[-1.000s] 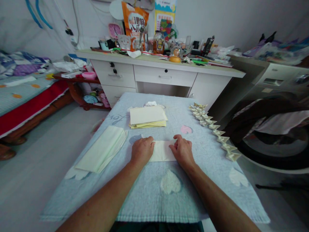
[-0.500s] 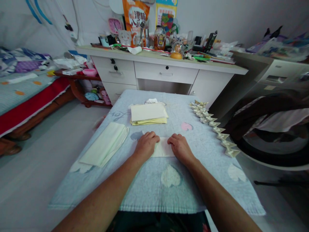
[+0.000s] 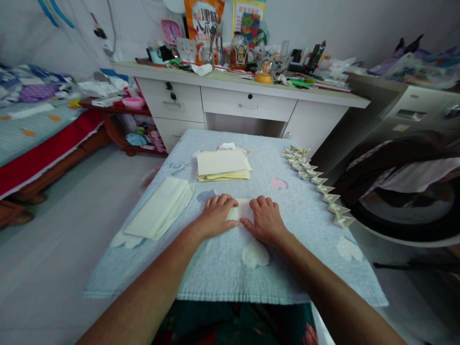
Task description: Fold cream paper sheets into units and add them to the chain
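Observation:
A small pale sheet of paper (image 3: 244,210) lies flat on the cloth-covered table between my hands. My left hand (image 3: 218,213) rests over its left end, fingers at the far edge and thumb at the near edge. Over the right end, my right hand (image 3: 265,216) holds it the same way, its thumb tip close to the left one. Both palms hide the paper's ends. Beyond them sits a stack of cream and yellow paper (image 3: 223,164). A bundle of pale green folded sheets (image 3: 160,207) lies to the left.
Along the table's right side runs a row of folded paper pieces (image 3: 318,181). Light blue cloth (image 3: 223,273) covers the table. Behind it stands a white desk (image 3: 247,103) crowded with jars and packets. A front-loading washing machine (image 3: 409,143) is at right, a bed (image 3: 39,129) at left.
My thumbs have come out to the paper's near edge, and my fingers have spread from a more curled grip. The paper shows less between my hands. The whole view has shifted slightly.

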{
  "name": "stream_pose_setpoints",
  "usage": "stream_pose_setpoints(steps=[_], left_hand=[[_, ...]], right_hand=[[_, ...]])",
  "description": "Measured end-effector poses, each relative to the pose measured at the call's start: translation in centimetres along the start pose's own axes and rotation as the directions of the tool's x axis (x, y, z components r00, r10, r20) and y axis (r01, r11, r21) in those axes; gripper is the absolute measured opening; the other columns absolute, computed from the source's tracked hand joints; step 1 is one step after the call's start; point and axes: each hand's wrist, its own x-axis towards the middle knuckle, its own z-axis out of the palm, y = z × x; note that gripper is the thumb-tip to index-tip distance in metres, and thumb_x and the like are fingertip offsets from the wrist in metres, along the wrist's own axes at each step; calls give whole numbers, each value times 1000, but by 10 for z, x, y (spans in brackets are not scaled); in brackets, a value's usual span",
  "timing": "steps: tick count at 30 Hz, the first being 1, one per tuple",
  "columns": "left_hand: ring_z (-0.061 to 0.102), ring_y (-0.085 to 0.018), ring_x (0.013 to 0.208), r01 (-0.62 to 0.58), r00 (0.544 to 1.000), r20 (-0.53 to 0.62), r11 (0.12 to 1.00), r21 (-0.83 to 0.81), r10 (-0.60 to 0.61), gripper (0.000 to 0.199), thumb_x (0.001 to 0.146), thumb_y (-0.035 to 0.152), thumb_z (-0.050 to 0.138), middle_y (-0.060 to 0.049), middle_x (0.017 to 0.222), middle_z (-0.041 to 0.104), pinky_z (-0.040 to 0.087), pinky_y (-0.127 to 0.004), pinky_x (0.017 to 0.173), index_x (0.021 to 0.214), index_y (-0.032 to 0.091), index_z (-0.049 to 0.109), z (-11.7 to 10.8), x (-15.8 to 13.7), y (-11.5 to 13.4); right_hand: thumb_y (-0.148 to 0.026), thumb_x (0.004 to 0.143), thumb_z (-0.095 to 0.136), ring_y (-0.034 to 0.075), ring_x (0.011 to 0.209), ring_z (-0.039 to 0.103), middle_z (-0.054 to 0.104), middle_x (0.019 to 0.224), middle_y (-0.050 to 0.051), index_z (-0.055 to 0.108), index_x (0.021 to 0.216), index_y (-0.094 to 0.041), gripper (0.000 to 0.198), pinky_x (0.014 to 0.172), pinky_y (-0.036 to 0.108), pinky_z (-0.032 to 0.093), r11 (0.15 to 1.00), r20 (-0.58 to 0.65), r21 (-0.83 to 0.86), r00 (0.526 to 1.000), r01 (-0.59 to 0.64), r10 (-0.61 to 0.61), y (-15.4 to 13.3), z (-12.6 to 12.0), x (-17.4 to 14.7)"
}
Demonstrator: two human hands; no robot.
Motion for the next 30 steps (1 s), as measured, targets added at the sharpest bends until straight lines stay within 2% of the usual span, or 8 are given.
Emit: stream_pose_setpoints(steps=[5, 11, 15, 19, 22, 30], left_hand=[[42, -27, 119, -16, 997, 80, 999, -43, 20, 53, 75, 40, 65, -4, 130, 46, 33, -41, 98, 124, 29, 46, -5, -1, -6], [42, -27, 121, -19, 995, 96, 993, -114, 30, 57, 74, 38, 66, -4, 131, 46, 32, -40, 100, 126, 30, 47, -8, -1, -10], [42, -28, 120, -15, 997, 79, 989, -150, 27, 57, 71, 34, 69, -5, 130, 47, 31, -41, 101, 125, 30, 49, -7, 0, -11], [43, -28, 120, -10, 997, 80, 986, -164, 24, 56, 70, 32, 69, -4, 129, 48, 31, -42, 101, 123, 30, 50, -6, 0, -13], [43, -28, 120, -10, 995, 91, 984, -175, 26, 56, 71, 30, 68, -4, 130, 48, 30, -42, 102, 124, 29, 51, -7, 0, -13], [40, -28, 125, 1, 989, 143, 977, -215, 31, 56, 70, 24, 65, -5, 133, 47, 29, -43, 104, 124, 29, 51, -16, -1, -12]], right_hand=[[-71, 82, 40, 33, 99, 46, 54, 107, 16, 55, 106, -15, 62, 82, 45, 36, 997, 4, -57, 999, -47, 47, -11, 3, -1], [-71, 83, 37, 32, 98, 45, 53, 107, 16, 54, 110, -15, 65, 83, 45, 34, 997, -25, -28, 998, -66, 65, -12, 6, -3], [-70, 82, 44, 32, 101, 45, 53, 115, 16, 45, 131, -16, 73, 85, 45, 34, 998, -24, 44, 999, -43, 44, 1, 6, -8], [-69, 79, 51, 34, 111, 43, 45, 132, 18, 29, 146, -19, 87, 90, 47, 32, 992, -24, 96, 996, -81, 83, 20, 10, -16], [-70, 78, 51, 36, 121, 38, 37, 142, 18, 25, 148, -21, 89, 96, 50, 29, 989, -29, 107, 994, -101, 104, 34, 15, -21], [-67, 78, 53, 35, 130, 33, 35, 146, 18, 19, 151, -21, 92, 102, 51, 26, 984, 32, 126, 992, -123, 120, 63, 16, -30]])
